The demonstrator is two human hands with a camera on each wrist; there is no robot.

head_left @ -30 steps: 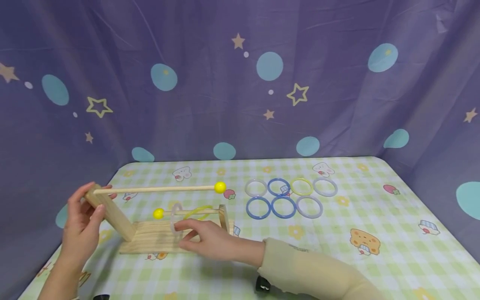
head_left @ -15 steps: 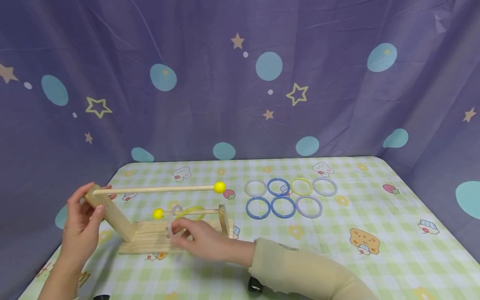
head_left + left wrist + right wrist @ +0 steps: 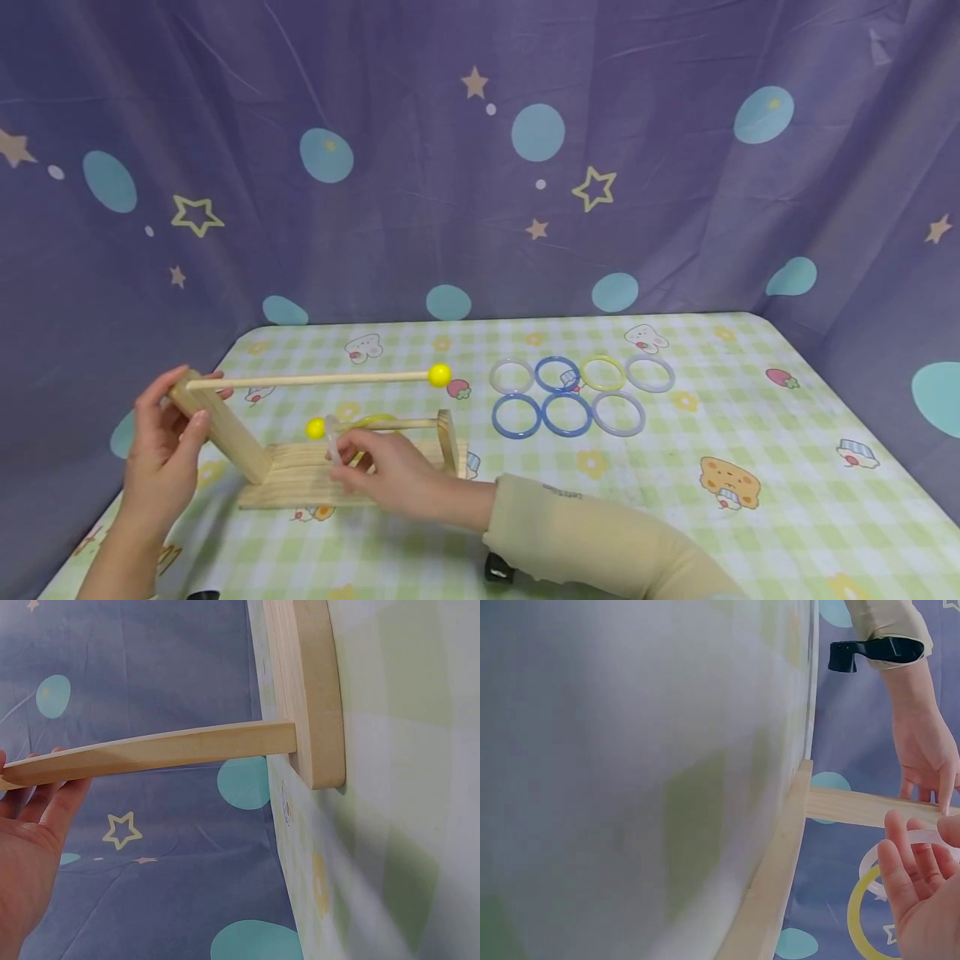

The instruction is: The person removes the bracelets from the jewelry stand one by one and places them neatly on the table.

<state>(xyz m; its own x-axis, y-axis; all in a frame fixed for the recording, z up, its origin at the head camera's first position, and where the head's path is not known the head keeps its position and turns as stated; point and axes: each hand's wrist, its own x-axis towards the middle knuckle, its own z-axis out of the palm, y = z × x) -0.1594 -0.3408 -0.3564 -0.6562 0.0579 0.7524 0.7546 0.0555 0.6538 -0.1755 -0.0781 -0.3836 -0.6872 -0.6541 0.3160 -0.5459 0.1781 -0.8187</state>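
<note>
A wooden stand (image 3: 273, 492) has an upper rod (image 3: 322, 380) and a lower rod (image 3: 420, 424), each tipped with a yellow ball. My left hand (image 3: 161, 467) grips the top of the tall post (image 3: 228, 433); the left wrist view shows its fingers on the wood. Between thumb and fingers, my right hand (image 3: 397, 471) pinches a clear whitish ring (image 3: 332, 442) right beside the lower rod's ball (image 3: 316, 427). Whether the ring encircles rod or ball is hard to tell. A yellow ring (image 3: 860, 922) hangs on the lower rod behind the right fingers, partly hidden in the head view.
Two rows of rings lie flat right of the stand: blue rings (image 3: 516, 416), a yellow one (image 3: 603, 358) and clear ones (image 3: 618, 393). The short post (image 3: 447, 442) rises at the base's right end. Checked cloth (image 3: 637, 517) covers the table; a patterned curtain (image 3: 480, 167) hangs behind.
My right hand has moved left along the lower rod, bringing the clear ring up to the ball. The yellow ring has shifted left too. My left hand has stayed on the post.
</note>
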